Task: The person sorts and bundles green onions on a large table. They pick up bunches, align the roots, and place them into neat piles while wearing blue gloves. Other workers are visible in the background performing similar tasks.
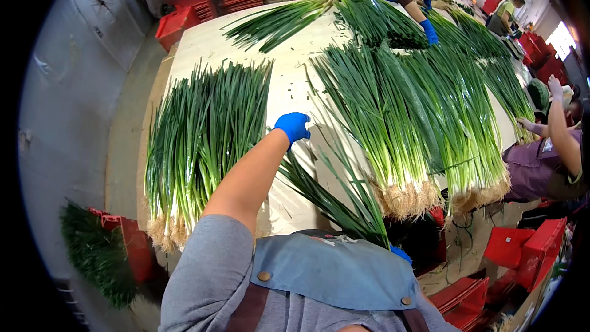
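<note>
My left hand (292,129), in a blue glove, is over the pale tabletop (288,87), fingers partly curled and apart, with nothing visible between them. My right hand (401,254), also blue-gloved, is mostly hidden behind my apron; a loose bunch of green onions (343,207) runs down to it, leaves spread on the table. Left of my left hand lies a wide row of green onions (207,133), roots towards me. Two more thick bunches with roots towards me, one nearer (392,133) and one farther right (470,133), lie to the right.
More green onions (295,18) lie at the far side, where a co-worker's gloved hand (429,32) touches leaves. Another person in a purple apron (534,166) is at the right edge. Red crates (541,253) stand lower right and one (136,249) lower left, beside a leafy heap (94,253).
</note>
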